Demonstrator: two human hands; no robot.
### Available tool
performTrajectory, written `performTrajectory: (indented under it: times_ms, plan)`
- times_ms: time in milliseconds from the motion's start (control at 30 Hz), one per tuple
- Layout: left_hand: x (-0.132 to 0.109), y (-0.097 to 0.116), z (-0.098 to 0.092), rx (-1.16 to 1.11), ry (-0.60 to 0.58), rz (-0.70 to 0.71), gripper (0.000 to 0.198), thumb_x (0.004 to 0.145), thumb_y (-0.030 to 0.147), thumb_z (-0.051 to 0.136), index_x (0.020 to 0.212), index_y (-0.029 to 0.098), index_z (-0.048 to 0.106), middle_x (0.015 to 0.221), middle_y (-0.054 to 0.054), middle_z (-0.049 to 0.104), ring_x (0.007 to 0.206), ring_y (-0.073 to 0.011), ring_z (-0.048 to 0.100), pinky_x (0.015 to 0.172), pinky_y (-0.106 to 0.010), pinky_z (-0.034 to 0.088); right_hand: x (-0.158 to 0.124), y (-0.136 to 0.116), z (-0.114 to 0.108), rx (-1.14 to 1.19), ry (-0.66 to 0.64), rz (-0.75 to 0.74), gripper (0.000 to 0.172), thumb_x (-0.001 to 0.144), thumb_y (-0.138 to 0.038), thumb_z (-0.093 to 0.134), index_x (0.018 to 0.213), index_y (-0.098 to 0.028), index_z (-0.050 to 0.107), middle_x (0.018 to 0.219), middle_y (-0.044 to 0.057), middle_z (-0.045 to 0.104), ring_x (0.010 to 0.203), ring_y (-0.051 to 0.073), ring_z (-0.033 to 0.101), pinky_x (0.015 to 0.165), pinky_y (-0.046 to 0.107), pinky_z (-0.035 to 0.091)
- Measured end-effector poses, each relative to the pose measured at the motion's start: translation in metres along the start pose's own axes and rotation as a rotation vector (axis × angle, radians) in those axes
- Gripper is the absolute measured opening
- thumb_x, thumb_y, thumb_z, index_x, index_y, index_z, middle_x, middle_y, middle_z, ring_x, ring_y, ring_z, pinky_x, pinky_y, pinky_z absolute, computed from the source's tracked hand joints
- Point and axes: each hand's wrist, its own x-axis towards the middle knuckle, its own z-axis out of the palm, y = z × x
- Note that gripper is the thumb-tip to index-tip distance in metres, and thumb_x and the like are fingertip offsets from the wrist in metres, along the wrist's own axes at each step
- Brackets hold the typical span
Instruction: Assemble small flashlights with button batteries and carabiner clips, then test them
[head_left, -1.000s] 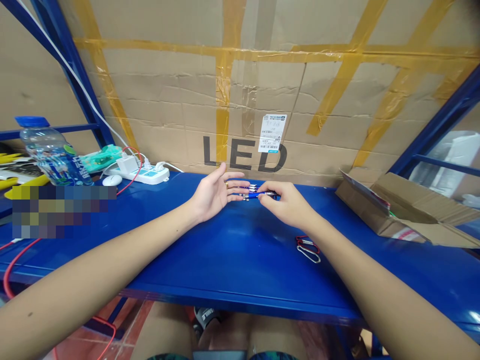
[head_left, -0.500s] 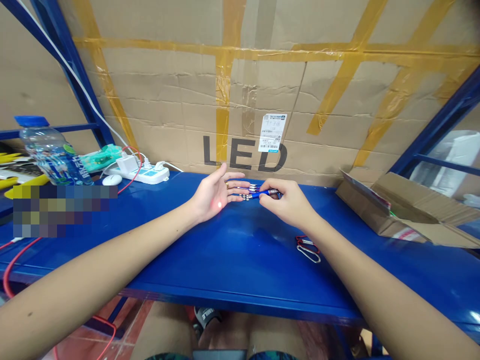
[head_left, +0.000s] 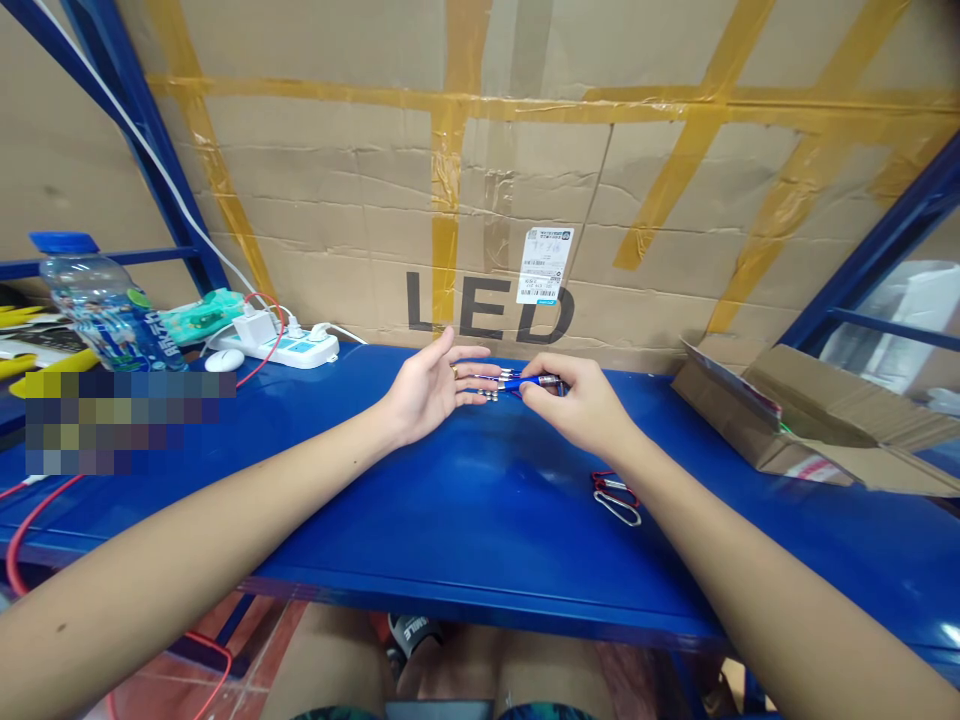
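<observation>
My left hand (head_left: 431,388) is held open, palm turned to the right, fingers stretched over the blue shelf top (head_left: 465,500). My right hand (head_left: 581,400) pinches a small blue pen-shaped light (head_left: 525,382) with a silver tip that points at the left palm. A few more of these small blue lights (head_left: 491,388) lie on the shelf between the two hands, partly hidden by the fingers.
Two carabiner clips (head_left: 616,497) lie by my right wrist. An open cardboard box (head_left: 810,420) sits at the right. A white power strip (head_left: 281,345), a water bottle (head_left: 105,305) and red cable (head_left: 45,500) are at the left. A taped cardboard wall marked LED (head_left: 487,305) stands behind.
A red light spot showed on my left palm half a second ago and is gone now. My right hand lifted the blue light slightly.
</observation>
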Motion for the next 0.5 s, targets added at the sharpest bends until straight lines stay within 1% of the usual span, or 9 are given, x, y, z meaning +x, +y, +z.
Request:
performTrajectory:
  times_ms: [200,333,500]
  plan:
    - [-0.0002,-0.0008,0.0003,0.025,0.002,0.005,0.059,0.094,0.061,0.043,0.117,0.009,0.061,0.113,-0.021,0.069,0.099,-0.0287,0.066,0.085,-0.040,0.051,0.0010,0.0016,0.0001,-0.003,-0.003,0.006,0.012,0.072,-0.026,0.056,0.072,-0.018,0.064,0.059,-0.002,0.053,0.056,0.012,0.042,0.056,0.027,0.034]
    - [-0.0002,-0.0019,-0.0004,0.035,0.002,0.007,0.060,0.093,0.061,0.043,0.117,0.010,0.061,0.112,-0.020,0.069,0.100,-0.0287,0.066,0.085,-0.040,0.051,0.0017,0.0026,0.0007,-0.017,-0.014,0.013,0.012,0.074,-0.027,0.056,0.071,-0.018,0.063,0.057,-0.003,0.051,0.055,0.012,0.041,0.056,0.028,0.034]
    - [-0.0008,-0.0022,-0.0001,0.044,-0.003,0.016,0.059,0.093,0.061,0.045,0.117,0.010,0.062,0.112,-0.020,0.069,0.099,-0.0277,0.066,0.084,-0.039,0.051,0.0017,0.0031,0.0006,-0.004,-0.034,0.002,0.013,0.075,-0.027,0.056,0.076,-0.018,0.065,0.062,-0.002,0.056,0.058,0.012,0.044,0.058,0.027,0.036]
